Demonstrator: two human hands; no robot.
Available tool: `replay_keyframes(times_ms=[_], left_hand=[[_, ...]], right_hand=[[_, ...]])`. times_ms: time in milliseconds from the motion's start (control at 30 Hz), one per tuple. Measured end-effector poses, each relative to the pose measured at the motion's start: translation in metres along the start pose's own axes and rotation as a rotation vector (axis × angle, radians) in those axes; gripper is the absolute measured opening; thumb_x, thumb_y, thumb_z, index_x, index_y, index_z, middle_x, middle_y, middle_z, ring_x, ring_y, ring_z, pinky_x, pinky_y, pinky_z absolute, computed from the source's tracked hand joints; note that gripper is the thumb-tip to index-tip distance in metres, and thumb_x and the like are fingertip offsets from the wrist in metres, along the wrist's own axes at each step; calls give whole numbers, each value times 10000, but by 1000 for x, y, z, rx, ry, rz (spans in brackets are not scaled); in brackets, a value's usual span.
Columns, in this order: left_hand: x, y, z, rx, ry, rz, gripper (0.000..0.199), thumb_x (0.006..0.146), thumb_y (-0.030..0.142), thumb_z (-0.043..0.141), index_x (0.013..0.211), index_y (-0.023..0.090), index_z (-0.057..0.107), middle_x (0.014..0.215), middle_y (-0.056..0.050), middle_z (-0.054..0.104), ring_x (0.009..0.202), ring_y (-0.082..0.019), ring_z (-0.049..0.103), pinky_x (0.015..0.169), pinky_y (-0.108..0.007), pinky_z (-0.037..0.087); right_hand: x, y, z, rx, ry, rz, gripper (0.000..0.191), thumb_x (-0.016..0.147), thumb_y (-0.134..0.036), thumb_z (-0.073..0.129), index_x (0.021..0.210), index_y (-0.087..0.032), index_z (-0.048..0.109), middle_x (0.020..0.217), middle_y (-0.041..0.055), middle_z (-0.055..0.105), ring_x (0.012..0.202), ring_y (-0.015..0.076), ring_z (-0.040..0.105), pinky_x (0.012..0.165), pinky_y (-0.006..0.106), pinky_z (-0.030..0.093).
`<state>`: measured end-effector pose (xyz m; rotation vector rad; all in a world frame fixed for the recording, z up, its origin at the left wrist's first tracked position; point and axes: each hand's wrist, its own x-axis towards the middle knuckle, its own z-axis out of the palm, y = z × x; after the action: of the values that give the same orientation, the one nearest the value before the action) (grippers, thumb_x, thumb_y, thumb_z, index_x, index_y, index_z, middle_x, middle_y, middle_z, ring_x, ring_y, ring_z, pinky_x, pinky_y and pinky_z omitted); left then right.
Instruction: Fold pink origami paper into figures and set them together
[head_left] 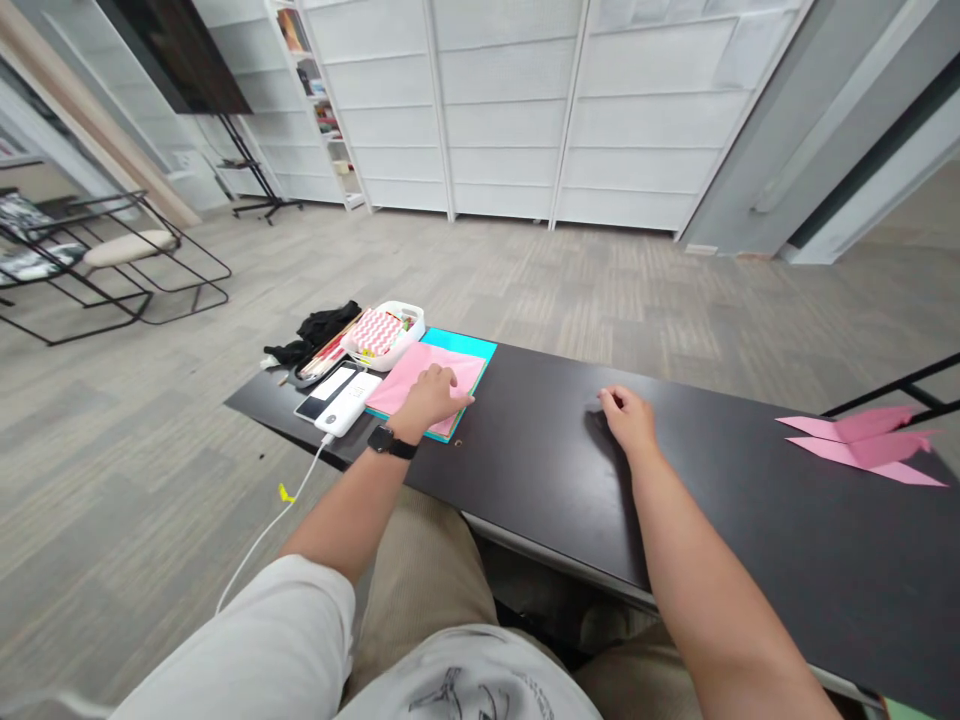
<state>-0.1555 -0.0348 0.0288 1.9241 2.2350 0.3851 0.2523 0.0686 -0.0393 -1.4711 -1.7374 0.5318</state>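
Observation:
My left hand point(433, 402), with a dark watch point(391, 441) at its wrist, rests over a pink sheet of paper point(401, 373) on the left half of the table. Its thumb sticks out to the right and the fingers are bent but apart. Blue sheets point(463, 344) show from under the pink one along the far and right edges. My right hand point(628, 418) is held loosely closed over the dark tabletop, and nothing shows in its fingers. Folded pink paper pieces point(862, 447) lie at the table's right end.
On the dark table point(540, 480), left of the paper, are a white power bank point(349, 403) with a cable, a phone point(324, 392), a pencil tray point(322, 365), a white basket point(409, 335) and black cloth point(322, 328). Black-framed chairs point(127, 250) stand on the floor at left.

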Motion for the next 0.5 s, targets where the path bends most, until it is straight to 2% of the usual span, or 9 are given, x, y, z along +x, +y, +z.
replay_keyframes(times_ms=[167, 333, 500], left_hand=[[5, -9, 9, 10, -19, -15, 319, 909, 413, 729, 1139, 196, 693, 1220, -125, 672, 1185, -292, 660, 1090, -398, 504], [6, -12, 10, 19, -21, -45, 398, 896, 523, 741, 1120, 196, 713, 1183, -121, 688, 1159, -288, 667, 1064, -374, 510], [2, -4, 8, 29, -23, -84, 409, 914, 558, 703, 1101, 193, 710, 1185, -136, 681, 1153, -305, 679, 1065, -394, 511]], right_hand=[[-1, 1, -1, 48, -1, 20, 415, 916, -602, 567, 846, -241, 759, 772, 52, 734, 728, 246, 617, 740, 373, 456], [-1, 0, -1, 78, 4, 31, 404, 901, -599, 585, 855, -245, 773, 758, 54, 732, 740, 256, 620, 724, 373, 453], [0, -1, -1, 97, -6, 47, 394, 885, -591, 589, 850, -239, 764, 742, 45, 718, 728, 250, 620, 721, 371, 445]])
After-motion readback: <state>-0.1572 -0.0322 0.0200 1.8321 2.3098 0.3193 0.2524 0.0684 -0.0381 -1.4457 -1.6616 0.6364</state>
